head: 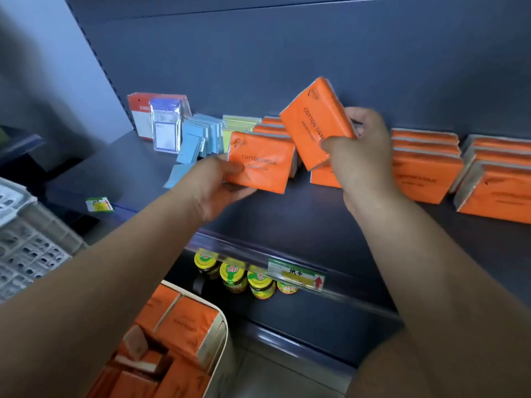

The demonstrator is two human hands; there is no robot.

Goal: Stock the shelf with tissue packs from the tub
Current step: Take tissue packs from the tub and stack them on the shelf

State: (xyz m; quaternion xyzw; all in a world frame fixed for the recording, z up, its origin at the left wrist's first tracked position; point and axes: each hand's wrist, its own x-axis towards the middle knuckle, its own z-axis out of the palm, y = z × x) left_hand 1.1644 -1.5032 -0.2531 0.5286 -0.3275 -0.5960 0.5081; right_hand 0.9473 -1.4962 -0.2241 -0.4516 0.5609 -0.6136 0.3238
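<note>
Two bare forearms reach up from the bottom corners and cover much of the lower view. Beyond them runs a dark blue metal shelf (pixel 316 214) with a matching back panel. Below, at the bottom centre, sits a cream plastic tub (pixel 221 326) holding loose orange tissue packs (pixel 186 323); the left arm hides its near side. A white perforated crate (pixel 26 248) stands at the left edge.

Rows of orange tissue packs on the shelf (pixel 425 170) stand on edge at the right, with another short row behind the hands. The left hand (pixel 212 188) grips an orange pack printed "COTTON TISSUE" (pixel 261 165), low over the shelf, thumb on its face. The right hand (pixel 365 162) pinches a second, tilted orange pack (pixel 314 119) raised above the rows, and blocks most of a pack standing behind it.

Further left are pale blue packets (pixel 201 133), some toppled, yellow-green ones (pixel 238 123), and red-and-white carded packets (pixel 140 116) leaning on the back panel. Yellow-lidded jars (pixel 232 277) show on the level below, partly behind a green-and-yellow price label (pixel 296 275) on the shelf's clear front strip.
</note>
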